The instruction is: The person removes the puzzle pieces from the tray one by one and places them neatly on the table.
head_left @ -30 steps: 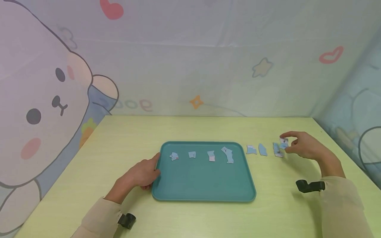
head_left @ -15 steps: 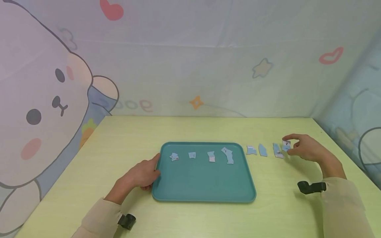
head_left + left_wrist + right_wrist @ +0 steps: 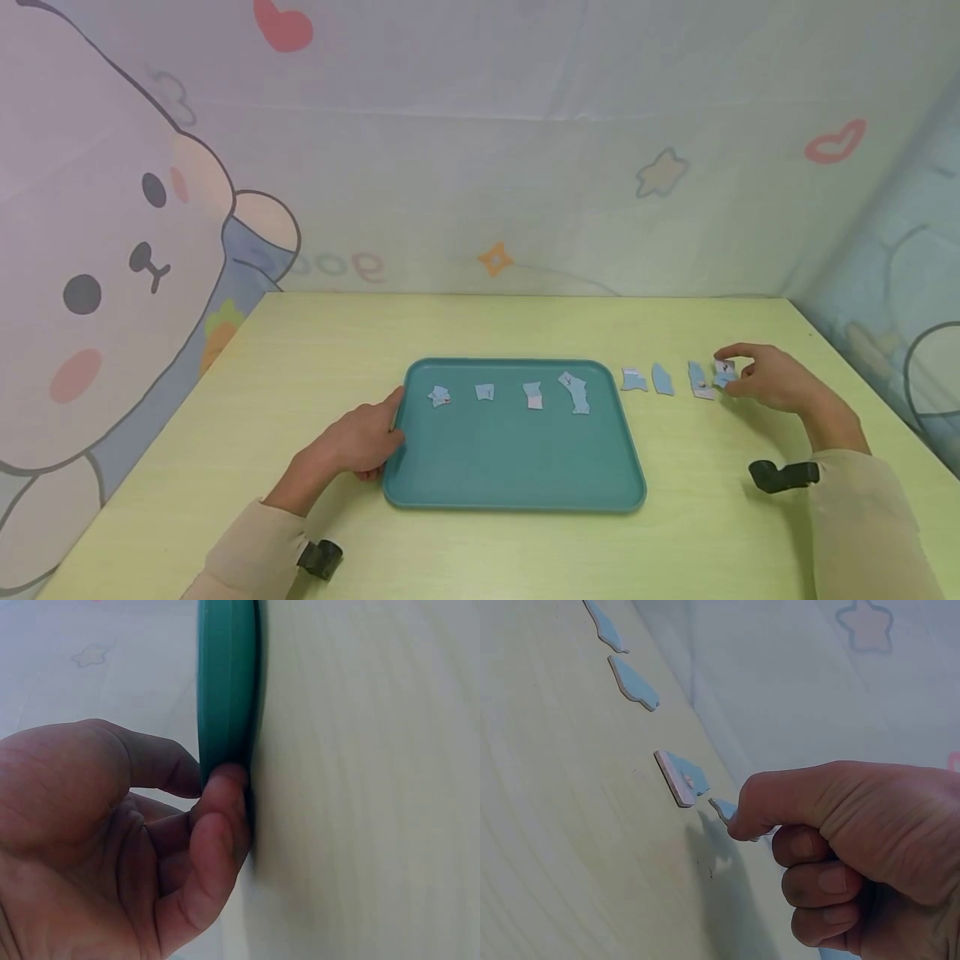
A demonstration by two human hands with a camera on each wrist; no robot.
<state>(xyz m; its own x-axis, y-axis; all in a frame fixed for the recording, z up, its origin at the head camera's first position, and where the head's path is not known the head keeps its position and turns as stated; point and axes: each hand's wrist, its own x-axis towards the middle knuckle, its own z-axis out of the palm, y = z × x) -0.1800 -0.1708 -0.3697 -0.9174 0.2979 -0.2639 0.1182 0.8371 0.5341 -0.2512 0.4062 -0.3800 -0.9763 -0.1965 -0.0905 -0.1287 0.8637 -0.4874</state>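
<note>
My left hand [image 3: 367, 435] pinches the left rim of a teal tray [image 3: 510, 467]; in the left wrist view the thumb and curled fingers meet at its edge. At the right, my right hand [image 3: 772, 379] holds a blue and white puzzle piece [image 3: 725, 369] between thumb and forefinger, close over the table. In the right wrist view the thumb covers much of that puzzle piece [image 3: 721, 808], and the other fingers are curled in. Just left of it lies another puzzle piece [image 3: 700, 380], blue with a pale end.
Two more puzzle pieces, a squarish one [image 3: 633, 379] and a pointed blue one [image 3: 662, 379], lie between the tray and the right hand. Along the tray's far side are several pieces, among them a long joined-looking one [image 3: 576, 393]. A patterned cloth [image 3: 465, 150] hangs behind the table [image 3: 480, 550].
My right hand has drawn the puzzle piece a little to the right and nearer, apart from the piece it overlapped. The left hand and the tray stay in place.
</note>
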